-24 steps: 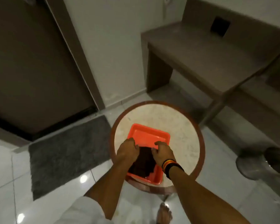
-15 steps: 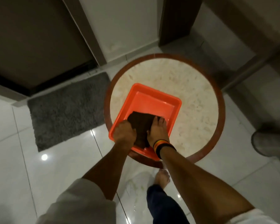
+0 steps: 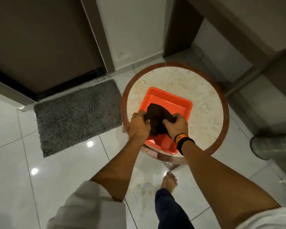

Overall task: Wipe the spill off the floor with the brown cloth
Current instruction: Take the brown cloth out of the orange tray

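Observation:
A dark brown cloth [image 3: 157, 115] is bunched up over an orange plastic tray [image 3: 177, 103]. My left hand [image 3: 139, 127] grips its left side and my right hand [image 3: 176, 126] grips its right side; the cloth rises in a peak between them. The tray sits on a round marble-topped table [image 3: 208, 113]. On the white tiled floor below the table, beside my bare foot [image 3: 169, 180], lies a yellowish spill [image 3: 143, 188] with smears and small bits.
A grey door mat [image 3: 76, 113] lies to the left before a dark door [image 3: 40, 40]. A wooden bench [image 3: 238, 30] stands behind the table. At the right edge stands a metal bin [image 3: 274, 146].
The cloth lay flat in the tray under my hands; now both hands have gathered it and lifted it into a bunch. The view has tilted down, showing more floor and the spill.

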The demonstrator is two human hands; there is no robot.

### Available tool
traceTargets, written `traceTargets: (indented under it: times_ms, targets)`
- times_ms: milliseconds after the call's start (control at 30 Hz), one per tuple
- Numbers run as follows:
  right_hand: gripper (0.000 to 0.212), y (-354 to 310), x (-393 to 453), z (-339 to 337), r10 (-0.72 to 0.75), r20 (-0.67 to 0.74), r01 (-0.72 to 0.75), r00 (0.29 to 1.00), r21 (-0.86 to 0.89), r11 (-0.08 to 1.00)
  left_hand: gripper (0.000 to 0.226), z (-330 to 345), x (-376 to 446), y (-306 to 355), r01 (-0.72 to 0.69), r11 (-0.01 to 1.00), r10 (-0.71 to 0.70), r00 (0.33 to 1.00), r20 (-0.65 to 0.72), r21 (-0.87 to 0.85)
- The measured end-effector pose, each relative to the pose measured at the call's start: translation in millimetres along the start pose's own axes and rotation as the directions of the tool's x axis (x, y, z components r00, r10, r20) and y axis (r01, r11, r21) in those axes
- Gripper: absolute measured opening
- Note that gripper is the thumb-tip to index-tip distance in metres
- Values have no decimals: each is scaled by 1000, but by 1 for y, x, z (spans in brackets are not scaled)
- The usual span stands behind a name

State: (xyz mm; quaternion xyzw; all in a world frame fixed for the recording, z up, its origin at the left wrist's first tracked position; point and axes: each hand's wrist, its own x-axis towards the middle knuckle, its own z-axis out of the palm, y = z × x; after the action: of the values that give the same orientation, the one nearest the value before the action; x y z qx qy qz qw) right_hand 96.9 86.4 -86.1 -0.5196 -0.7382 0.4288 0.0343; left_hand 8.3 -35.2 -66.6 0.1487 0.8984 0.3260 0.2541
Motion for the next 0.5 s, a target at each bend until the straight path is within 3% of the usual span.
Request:
traceTargets:
  times_ms: [133, 267, 367, 500]
  targets:
    - [18, -9, -76, -6, 23, -183, 14, 983, 203, 979, 34, -49, -45, -13, -121, 985, 134, 986, 97, -127]
    - [14, -2, -159, 22, 52, -289, 44, 956, 318, 947, 34, -82, -90, -60, -196, 971, 220, 955, 197, -135]
    - [20, 15, -216, 52, 163, -264, -41, 951, 415, 909, 34, -90, -127, -101, -156, 983, 177, 942, 286, -96]
    - [44, 56, -273, 83, 279, -163, -188, 946, 422, 887, 30, -80, -176, -160, -65, 997, 78, 934, 350, -50]
